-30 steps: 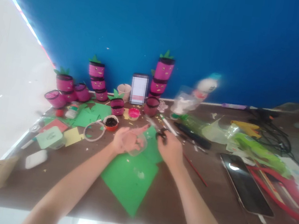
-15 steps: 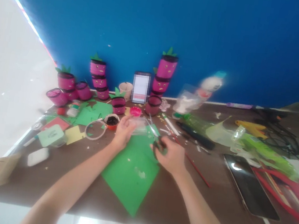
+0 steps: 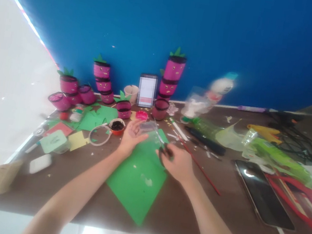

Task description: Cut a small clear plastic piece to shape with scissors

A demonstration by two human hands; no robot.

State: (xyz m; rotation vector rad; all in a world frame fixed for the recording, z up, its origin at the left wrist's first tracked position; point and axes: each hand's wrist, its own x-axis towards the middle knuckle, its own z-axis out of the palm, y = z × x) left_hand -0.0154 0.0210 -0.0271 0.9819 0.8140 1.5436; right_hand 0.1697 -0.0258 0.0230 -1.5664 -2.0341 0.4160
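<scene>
We face a blue wall (image 3: 214, 32) above a long brown table (image 3: 176, 216). In front of us a green paper sheet (image 3: 137, 184) lies flat, one corner aimed toward the near edge. Against the wall leans a tall stack of magenta cups (image 3: 174, 71), topped with green paper leaves. To our right lies a black smartphone (image 3: 263, 196), a pale cable at its near end.

Our right hand (image 3: 177, 162) is over the right side of the sheet, its fingers closed around the handles of the scissors (image 3: 167, 150). Our left hand (image 3: 131, 138) is near the sheet's far end, fingers curled about a clear plastic piece (image 3: 149, 127), thumb stretched apart; blur keeps us from telling which fingers pinch it.

The scissors' blades slant forward and left, close beside the plastic piece, which sits between our two hands; whether they touch it, we cannot tell. Just left of our left hand stands a small orange cup (image 3: 117, 131) with dark contents, and beyond the hand lies a bright pink cap (image 3: 141, 115).
</scene>
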